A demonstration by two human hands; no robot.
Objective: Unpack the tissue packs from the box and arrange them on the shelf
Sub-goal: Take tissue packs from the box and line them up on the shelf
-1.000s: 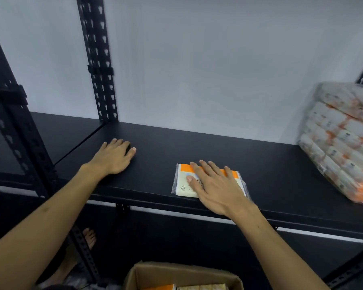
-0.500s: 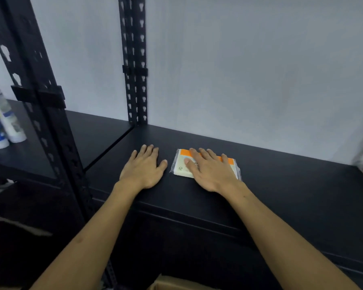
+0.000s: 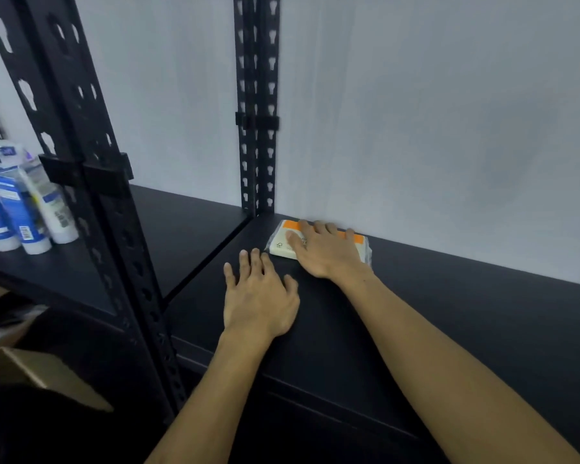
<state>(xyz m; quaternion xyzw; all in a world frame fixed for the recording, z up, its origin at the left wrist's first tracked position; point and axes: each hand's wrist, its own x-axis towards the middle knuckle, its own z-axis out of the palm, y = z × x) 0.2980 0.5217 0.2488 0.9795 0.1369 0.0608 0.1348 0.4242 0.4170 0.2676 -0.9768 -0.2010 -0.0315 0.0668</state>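
Fingers flat and spread: right hand [image 3: 327,252] presses the tissue pack [image 3: 283,244] against the wall, left hand [image 3: 258,296] rests on the shelf [image 3: 449,313].

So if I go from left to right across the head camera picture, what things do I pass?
Blue and white tubes → black front post → left hand, flat on the shelf → right hand, pressing on the tissue pack by the wall.
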